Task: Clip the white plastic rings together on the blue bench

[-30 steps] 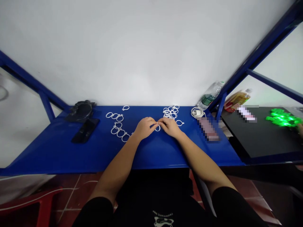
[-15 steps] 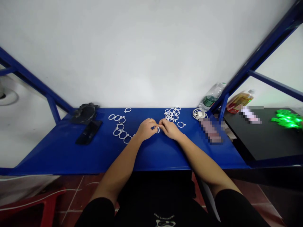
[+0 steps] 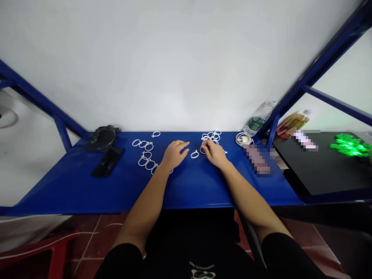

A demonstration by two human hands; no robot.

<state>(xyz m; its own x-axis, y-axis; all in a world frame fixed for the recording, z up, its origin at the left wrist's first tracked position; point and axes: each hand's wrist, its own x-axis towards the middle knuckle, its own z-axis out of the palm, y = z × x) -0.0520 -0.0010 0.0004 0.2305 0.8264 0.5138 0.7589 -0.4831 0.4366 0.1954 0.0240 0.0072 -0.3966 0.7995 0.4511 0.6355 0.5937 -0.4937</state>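
My left hand (image 3: 175,154) hovers over the blue tabletop with its fingers apart and nothing in them. A single white ring with a small tab (image 3: 194,154) lies between my two hands, touched by neither. At the pile of white rings (image 3: 213,136), my right hand (image 3: 213,152) has its fingers curled together. A white ring (image 3: 202,150) shows at those fingertips and seems pinched there, partly hidden by the hand. Left of my left hand lie several more white rings (image 3: 150,165), some partly behind my wrist.
A black phone (image 3: 107,162) and a crumpled black bag (image 3: 103,137) lie on the left. To the right are a coiled white cable with charger (image 3: 244,140), a water bottle (image 3: 258,120) and a blurred-out item (image 3: 258,159). Blue frame bars (image 3: 273,131) rise beside them.
My hands were together working on a white ring. That ring now lies on the table; my left hand has opened and drawn left, and my right has moved to the pile.
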